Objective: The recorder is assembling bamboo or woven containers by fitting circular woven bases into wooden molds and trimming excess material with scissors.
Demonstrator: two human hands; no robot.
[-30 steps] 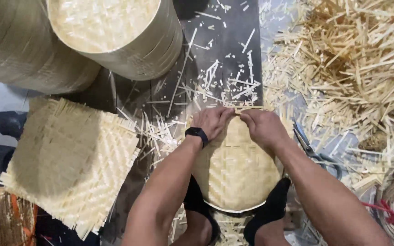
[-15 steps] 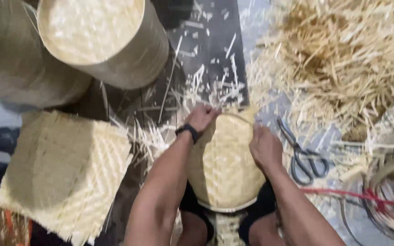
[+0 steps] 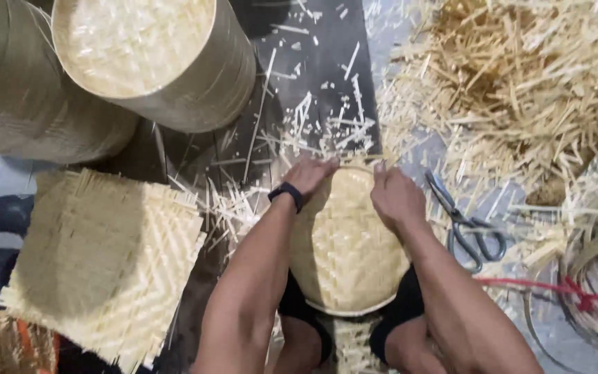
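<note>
Head view, looking straight down at my lap. I am holding a round woven bamboo basket (image 3: 344,249) between my knees, its domed underside facing up at me. My left hand (image 3: 311,174) is lying over the far left rim, fingers curled down around the edge and pressing on the weave; a dark wristband (image 3: 287,195) is sitting on that wrist. My right hand (image 3: 396,197) is gripping the far right rim, fingers folded over the top edge, thumb side toward the centre. Both hands are closing on the basket rim, near each other but apart.

Just right of my right hand, a pair of scissors (image 3: 466,225) is lying on the floor, blades pointing away from me. Beyond it a big heap of bamboo offcuts (image 3: 527,90) is spreading across the upper right. A stack of square woven mats (image 3: 102,263) is sitting to my left, well apart from the basket. Two tall woven cylinders (image 3: 153,59) are standing at the upper left. A coil of bamboo hoops tied with red string (image 3: 590,291) is showing at the right edge.
</note>
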